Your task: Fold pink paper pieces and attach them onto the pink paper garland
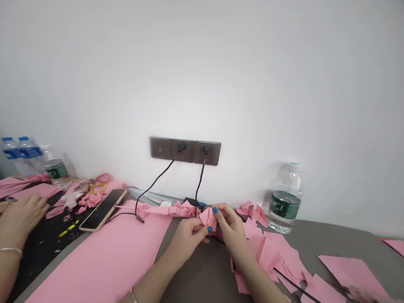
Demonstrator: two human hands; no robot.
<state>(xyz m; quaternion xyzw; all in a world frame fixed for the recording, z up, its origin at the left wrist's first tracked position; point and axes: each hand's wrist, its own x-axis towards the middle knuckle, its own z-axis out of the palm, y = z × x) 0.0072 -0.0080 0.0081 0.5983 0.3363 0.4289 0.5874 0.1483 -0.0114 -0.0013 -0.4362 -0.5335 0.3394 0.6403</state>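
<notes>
While both hands meet near the far edge of the grey worktop [204,285], a small pink paper piece [207,217] sits between them, creased but, as far as I can judge, not finished. The left hand [187,238] pinches its lower left side between thumb and fingers; the right hand [230,225] grips its upper right corner the same way. Several folded pieces [183,209] lie in a row along the far edge by the wall, so part of the folding looks done. Plenty seems left: a large pink sheet [99,265] lies flat toward the left edge, and a flat pink square [354,272] lies toward the near right corner. Loose pink papers [287,251] overlap beside the right forearm, some folded; which are complete I cannot tell.

A water bottle [285,201] stands near the far edge, right of the hands. A phone [104,209] lies at the sheet's upper left, and a black cable [200,184] drops from the wall socket [184,150] behind the fingers, where it could snag. Beyond the left edge, a co-worker's hand [23,219] rests over a black surface [50,259].
</notes>
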